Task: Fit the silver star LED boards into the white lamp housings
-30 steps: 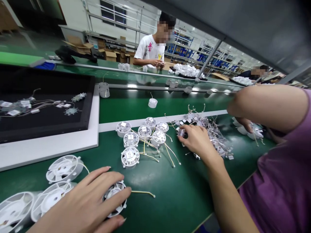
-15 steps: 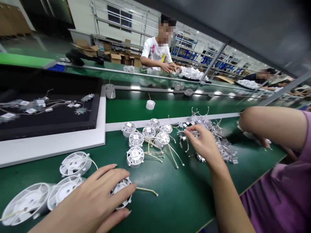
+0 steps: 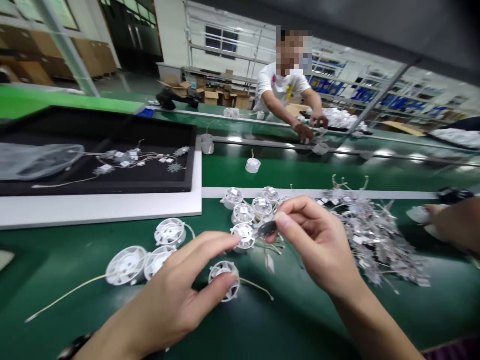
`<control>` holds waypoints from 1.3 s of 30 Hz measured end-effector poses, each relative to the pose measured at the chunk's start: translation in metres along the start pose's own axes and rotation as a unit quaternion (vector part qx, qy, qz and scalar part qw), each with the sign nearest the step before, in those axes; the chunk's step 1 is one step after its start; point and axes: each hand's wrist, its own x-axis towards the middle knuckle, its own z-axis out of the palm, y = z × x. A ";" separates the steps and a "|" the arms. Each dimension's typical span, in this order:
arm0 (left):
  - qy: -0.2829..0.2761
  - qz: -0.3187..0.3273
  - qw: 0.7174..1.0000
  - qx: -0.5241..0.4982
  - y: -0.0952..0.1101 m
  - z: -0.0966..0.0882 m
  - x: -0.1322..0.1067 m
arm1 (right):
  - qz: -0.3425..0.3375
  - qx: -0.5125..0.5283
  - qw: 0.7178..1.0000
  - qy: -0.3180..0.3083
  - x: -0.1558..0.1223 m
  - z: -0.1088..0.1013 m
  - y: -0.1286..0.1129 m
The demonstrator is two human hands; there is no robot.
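My left hand point(image 3: 176, 295) rests on the green bench, its thumb against a small white round fan housing point(image 3: 224, 278) with a yellow wire, its forefinger stretched toward the other hand. My right hand point(image 3: 318, 240) hovers above the bench and pinches a small grey star-shaped metal part point(image 3: 267, 228) between thumb and forefinger, a white tag hanging below it. Behind them stand several white housings with labels point(image 3: 243, 214). To the left lie three white housings point(image 3: 150, 255). A heap of star parts with wires and tags point(image 3: 369, 235) spreads at the right.
A black tray in a white frame point(image 3: 112, 207) holds wired star parts at left. A person in a white shirt point(image 3: 285, 85) reaches over the far conveyor point(image 3: 337, 165). Another person's hand point(image 3: 455, 225) works at the right edge. Cardboard boxes and shelves stand behind.
My right hand has lifted off the heap and come toward me with a star part pinched. My left hand has eased its cover of the housing. The view has swung left; the far person reaches forward.
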 end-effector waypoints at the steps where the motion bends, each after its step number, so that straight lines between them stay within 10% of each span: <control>1: 0.018 -0.030 0.998 -0.054 0.002 -0.001 0.001 | 0.006 0.017 0.999 -0.034 -0.002 0.012 -0.003; 4: 0.052 -0.119 0.960 -0.248 0.006 -0.003 0.006 | -0.015 0.048 0.994 -0.096 -0.010 0.033 0.000; 8: -0.020 -0.241 0.839 -0.487 0.009 -0.005 0.012 | -0.113 -0.071 0.988 -0.080 -0.016 0.028 0.018; 12: -0.077 -0.270 0.745 -0.605 0.010 -0.007 0.011 | -0.168 -0.103 0.959 -0.204 -0.013 0.021 0.026; 17: -0.060 -0.262 0.732 -0.626 0.003 -0.011 0.013 | -0.214 -0.157 0.949 -0.171 -0.011 0.019 0.028; 24: 0.048 -0.331 0.805 -0.491 -0.007 -0.015 0.021 | -0.166 -0.246 0.944 -0.147 -0.010 0.015 0.028; 32: 0.055 -0.309 0.726 -0.612 -0.007 -0.019 0.017 | -0.127 -0.231 0.950 -0.164 -0.013 0.026 0.025; 39: 0.044 -0.337 0.762 -0.551 -0.005 -0.021 0.020 | -0.128 -0.225 0.950 -0.176 -0.014 0.023 0.024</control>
